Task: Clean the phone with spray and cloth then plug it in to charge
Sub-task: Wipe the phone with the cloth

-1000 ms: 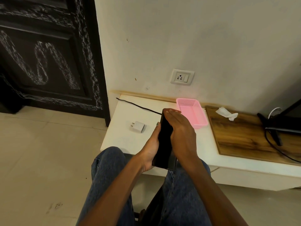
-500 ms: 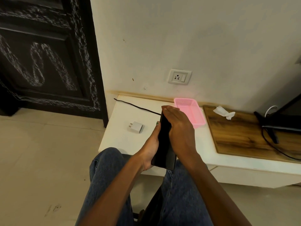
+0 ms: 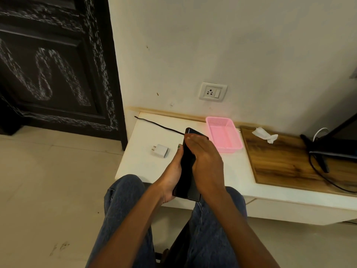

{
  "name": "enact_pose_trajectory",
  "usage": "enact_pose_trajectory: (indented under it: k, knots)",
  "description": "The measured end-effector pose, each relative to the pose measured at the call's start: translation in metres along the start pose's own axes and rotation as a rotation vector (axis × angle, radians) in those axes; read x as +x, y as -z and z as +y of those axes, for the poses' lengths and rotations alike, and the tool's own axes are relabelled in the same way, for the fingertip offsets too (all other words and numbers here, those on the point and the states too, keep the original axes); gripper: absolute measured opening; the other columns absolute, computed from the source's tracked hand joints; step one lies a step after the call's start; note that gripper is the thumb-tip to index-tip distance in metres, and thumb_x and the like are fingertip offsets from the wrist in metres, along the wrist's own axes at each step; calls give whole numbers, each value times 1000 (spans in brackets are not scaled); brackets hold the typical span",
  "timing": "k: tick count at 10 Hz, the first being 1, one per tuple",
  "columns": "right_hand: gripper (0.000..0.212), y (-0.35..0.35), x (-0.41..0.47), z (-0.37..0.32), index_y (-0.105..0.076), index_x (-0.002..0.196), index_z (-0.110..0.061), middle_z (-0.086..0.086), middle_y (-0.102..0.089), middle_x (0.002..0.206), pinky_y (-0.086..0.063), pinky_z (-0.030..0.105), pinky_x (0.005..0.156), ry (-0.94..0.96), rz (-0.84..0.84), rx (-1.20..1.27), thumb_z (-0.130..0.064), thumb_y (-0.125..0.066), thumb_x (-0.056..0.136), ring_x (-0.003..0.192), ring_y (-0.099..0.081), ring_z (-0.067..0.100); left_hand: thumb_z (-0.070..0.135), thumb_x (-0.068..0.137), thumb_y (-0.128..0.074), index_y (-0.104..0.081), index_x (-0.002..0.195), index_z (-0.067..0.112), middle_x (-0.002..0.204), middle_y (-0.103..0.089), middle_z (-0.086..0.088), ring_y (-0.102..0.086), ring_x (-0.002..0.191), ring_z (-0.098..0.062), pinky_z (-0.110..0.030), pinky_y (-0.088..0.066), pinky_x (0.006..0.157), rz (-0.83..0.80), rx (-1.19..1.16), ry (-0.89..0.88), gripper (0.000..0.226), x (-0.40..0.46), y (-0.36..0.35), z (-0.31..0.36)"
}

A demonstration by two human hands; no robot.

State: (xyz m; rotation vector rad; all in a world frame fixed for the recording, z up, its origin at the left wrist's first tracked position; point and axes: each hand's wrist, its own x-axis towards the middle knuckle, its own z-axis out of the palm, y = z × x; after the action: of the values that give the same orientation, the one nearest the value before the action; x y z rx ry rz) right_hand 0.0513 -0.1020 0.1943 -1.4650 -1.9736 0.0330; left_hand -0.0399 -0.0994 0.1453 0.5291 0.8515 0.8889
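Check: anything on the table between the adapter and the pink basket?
Head view: yes. The phone stands there, held by the left hand and right hand. Behind it a black cable crosses the table between adapter and basket.

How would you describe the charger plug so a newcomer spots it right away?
Find the wall socket, then look down to the white table below it. The charger plug lies on the table's left part, left of the black phone and below the thin black cable. It is the only small white block with two metal pins.
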Motion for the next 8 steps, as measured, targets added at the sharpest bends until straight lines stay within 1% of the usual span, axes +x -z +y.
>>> enact_pose_trajectory:
  k: [1,2,3,4,5,6,7,8]
  knots:
    - [38,-3,-9,-7,-62,119,-5,8,-62,123,-33,21,101,-78,-77,55,-2,-49,84,116,-55,21,74,79,-38,-75,86,46,101,-75,7,-70,95,-11,-25,-57,73,35,-3,-27,46,0,3,-1]
    - [36,-1,6,-2,-60,122,-6,8,-61,125,-31,20,101,-69,-60,-3,-2,-53,87,119,-53,22,74,83,-33,-74,85,49,98,-75,8,-71,93,-11,-24,-57,69,50,28,-14,48,2,1,-2]
    - [38,0,13,-4,-60,121,-2,13,-62,123,-34,29,100,-49,-47,-53,-1,-54,83,117,-55,30,74,84,-29,-74,81,49,93,-76,8,-72,88,-11,-25,-58,64,39,19,7,51,3,2,-2]
    - [42,0,-1,-9,-62,116,1,15,-64,119,-36,31,99,8,-69,17,0,-46,77,114,-57,30,74,84,-30,-75,83,45,96,-76,5,-72,90,-14,-27,-58,65,44,-28,-10,54,2,7,-2]
    - [44,-1,-18,-10,-64,113,2,14,-65,116,-41,33,98,66,-108,10,6,-46,72,112,-59,28,73,84,-34,-75,89,37,99,-76,-1,-72,91,-18,-30,-59,68,57,-60,-11,54,1,9,-3]
    - [37,-3,-8,-10,-64,112,3,16,-66,115,-43,38,96,16,-38,-34,8,-55,76,110,-59,31,70,88,-32,-76,85,37,95,-76,1,-73,86,-15,-26,-58,61,37,-74,3,55,0,4,-4]
    - [36,10,3,-4,-62,116,-1,12,-64,119,-37,26,101,-57,-2,-33,2,-54,82,114,-56,27,71,88,-26,-77,80,42,91,-77,5,-73,85,-13,-24,-57,59,11,-78,4,58,2,1,-2]
    - [45,-14,-8,-21,-46,135,-15,-2,-48,139,-8,11,111,66,-274,-294,-10,-39,90,132,-38,12,72,86,-29,-77,82,42,95,-76,2,-72,88,-15,-27,-58,63,31,-88,-8,57,2,7,-1]
